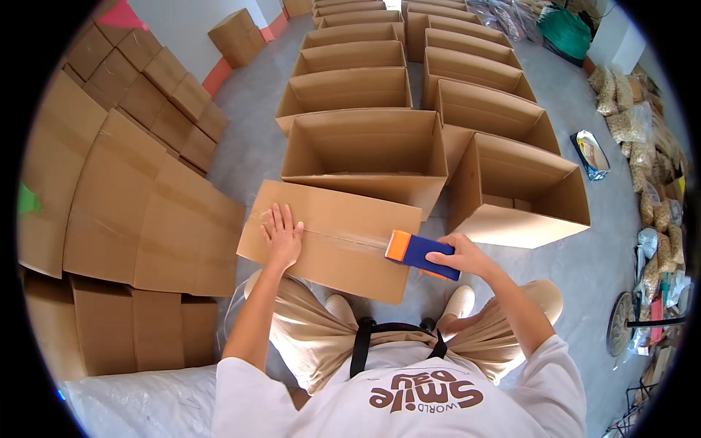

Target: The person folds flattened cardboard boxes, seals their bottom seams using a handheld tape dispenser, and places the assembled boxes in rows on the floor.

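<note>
A cardboard box (328, 226) with its flaps folded together lies in front of me, tilted slightly down to the right. My left hand (283, 235) rests flat on its left part, fingers spread. In my right hand (458, 255) is a blue and orange tape dispenser (423, 255), its orange end over the right part of the box's centre seam. Whether tape is stuck to the seam there I cannot tell. Just beyond the box stands an open-topped cardboard box (365, 146), and another open one (522, 190) is to the right.
Two rows of open boxes (350, 58) run away from me. Flattened cardboard (146, 212) and stacked boxes (139, 84) stand at the left. A small blue container (590, 155) lies on the floor at the right, near filled clear bags (628, 124) and a fan-like round object (621, 323).
</note>
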The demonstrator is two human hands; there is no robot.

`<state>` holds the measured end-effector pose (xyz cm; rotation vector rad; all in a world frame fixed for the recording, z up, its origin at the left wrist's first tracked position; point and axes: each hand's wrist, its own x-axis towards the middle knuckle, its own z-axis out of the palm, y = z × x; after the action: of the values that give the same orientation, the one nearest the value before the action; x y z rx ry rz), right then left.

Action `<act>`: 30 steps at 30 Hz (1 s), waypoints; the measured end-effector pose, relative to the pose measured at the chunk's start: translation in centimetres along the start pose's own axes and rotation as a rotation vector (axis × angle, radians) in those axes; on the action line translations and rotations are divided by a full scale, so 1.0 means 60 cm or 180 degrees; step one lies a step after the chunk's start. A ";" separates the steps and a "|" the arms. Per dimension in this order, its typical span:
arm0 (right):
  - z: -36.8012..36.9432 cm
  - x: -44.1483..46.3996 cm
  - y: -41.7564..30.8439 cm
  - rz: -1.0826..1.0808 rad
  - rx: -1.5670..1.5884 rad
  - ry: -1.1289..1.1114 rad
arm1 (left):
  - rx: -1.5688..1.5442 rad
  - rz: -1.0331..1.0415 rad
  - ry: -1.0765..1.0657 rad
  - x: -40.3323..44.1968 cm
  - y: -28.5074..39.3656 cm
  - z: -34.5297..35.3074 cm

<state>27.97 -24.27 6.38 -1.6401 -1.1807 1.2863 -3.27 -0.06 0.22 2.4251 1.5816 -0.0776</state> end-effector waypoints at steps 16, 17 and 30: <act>-0.089 -0.066 0.072 0.1913 -0.2571 -0.0336 | -0.0128 0.0013 -0.0543 0.023 -0.007 -0.008; -0.054 -0.021 0.103 0.1566 -0.2756 -0.0236 | -0.0123 0.0001 -0.0532 0.022 -0.004 -0.010; 0.157 0.014 0.212 0.1591 -0.1974 0.0758 | 0.0167 -0.0058 -0.0229 0.010 0.009 -0.019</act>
<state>21.71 -27.42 -7.83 -2.5896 -1.1220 1.0030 -2.62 0.54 1.33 2.4183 1.5896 -0.2096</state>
